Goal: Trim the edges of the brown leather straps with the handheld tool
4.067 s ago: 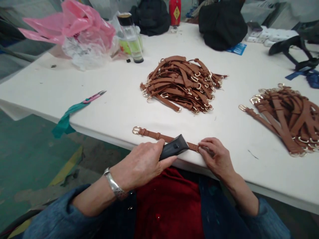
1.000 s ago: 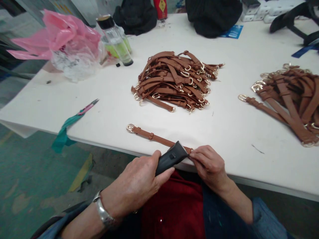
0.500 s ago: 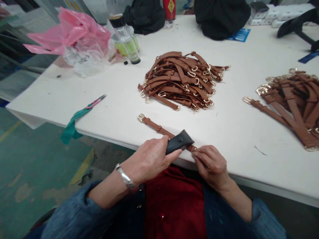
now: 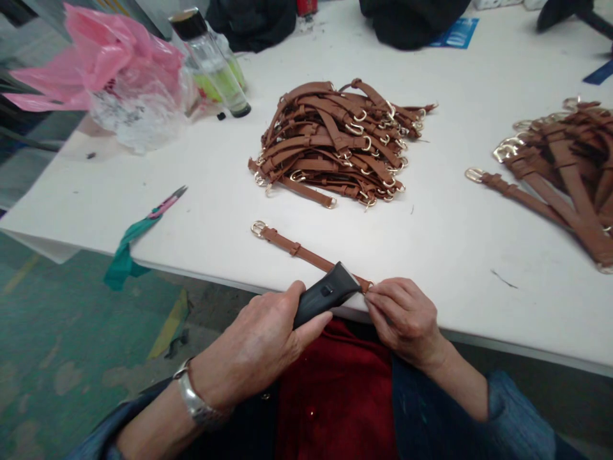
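My left hand (image 4: 261, 338) is wrapped round a black hair clipper (image 4: 323, 297), a handheld body with a small switch on top and a flared head. The clipper's head lies against the near end of a brown leather strap (image 4: 306, 254). That strap lies slantwise on the table, with a gold buckle (image 4: 259, 229) at its far end. My right hand (image 4: 405, 313) pinches the strap's near end by its metal ring, which the fingertips partly hide. Beyond the strap stands a heap of similar brown straps (image 4: 330, 147) with gold rings.
A second pile of buckled straps (image 4: 565, 166) lies to the right. Thread snips (image 4: 167, 202) with a teal cloth strip (image 4: 127, 252) rest at the left edge. Behind them are a pink plastic bag (image 4: 124, 51), a clear bottle (image 4: 215, 70) and black cloth bundles (image 4: 412, 22) on the white table (image 4: 431, 217).
My left hand has drawn the clipper back to the left and slightly down, baring more of the strap. My right hand keeps its pinch. The view has shifted a little.
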The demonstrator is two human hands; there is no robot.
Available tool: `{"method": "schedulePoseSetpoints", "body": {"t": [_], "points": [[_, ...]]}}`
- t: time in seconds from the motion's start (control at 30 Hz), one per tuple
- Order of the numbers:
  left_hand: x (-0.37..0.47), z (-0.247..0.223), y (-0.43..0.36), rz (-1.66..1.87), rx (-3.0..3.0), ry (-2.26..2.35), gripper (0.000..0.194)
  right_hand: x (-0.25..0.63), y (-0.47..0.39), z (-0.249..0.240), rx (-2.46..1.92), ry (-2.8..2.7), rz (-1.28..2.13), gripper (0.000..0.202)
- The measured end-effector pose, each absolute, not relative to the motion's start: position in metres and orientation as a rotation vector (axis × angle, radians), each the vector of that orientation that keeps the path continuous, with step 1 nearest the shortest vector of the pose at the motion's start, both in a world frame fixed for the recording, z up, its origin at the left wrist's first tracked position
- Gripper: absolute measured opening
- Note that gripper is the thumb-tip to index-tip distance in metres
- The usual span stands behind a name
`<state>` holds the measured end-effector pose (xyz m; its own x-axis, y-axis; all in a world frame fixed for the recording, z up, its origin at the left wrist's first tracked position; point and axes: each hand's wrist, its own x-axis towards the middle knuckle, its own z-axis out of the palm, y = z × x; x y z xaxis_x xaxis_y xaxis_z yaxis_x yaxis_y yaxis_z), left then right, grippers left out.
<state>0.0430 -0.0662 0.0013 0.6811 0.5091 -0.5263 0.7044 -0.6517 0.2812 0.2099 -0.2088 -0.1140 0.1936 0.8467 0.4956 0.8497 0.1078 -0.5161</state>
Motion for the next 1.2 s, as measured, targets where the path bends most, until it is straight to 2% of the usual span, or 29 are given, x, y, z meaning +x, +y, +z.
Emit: {"method": "schedulePoseSetpoints", "body": {"t": [0.3, 0.57, 0.87, 1.2], "points": [[0.073, -0.005, -0.057, -0.442, 2.391, 0.898, 0.037, 0.210, -0.209, -0.114, -1.709, -1.637, -0.003, 0.012], [0.043, 0.001, -0.069, -0.600, 2.410, 0.919, 0.037, 0.208, -0.207, -0.113, -1.699, -1.622, -0.029, 0.013], [0.074, -0.005, -0.060, -0.398, 2.490, 0.856, 0.041, 0.209, -0.207, -0.114, -1.721, -1.643, -0.043, 0.011], [0.041, -0.002, -0.071, -0.563, 2.447, 0.927, 0.037, 0.206, -0.206, -0.111, -1.716, -1.607, -0.042, 0.011]]}}
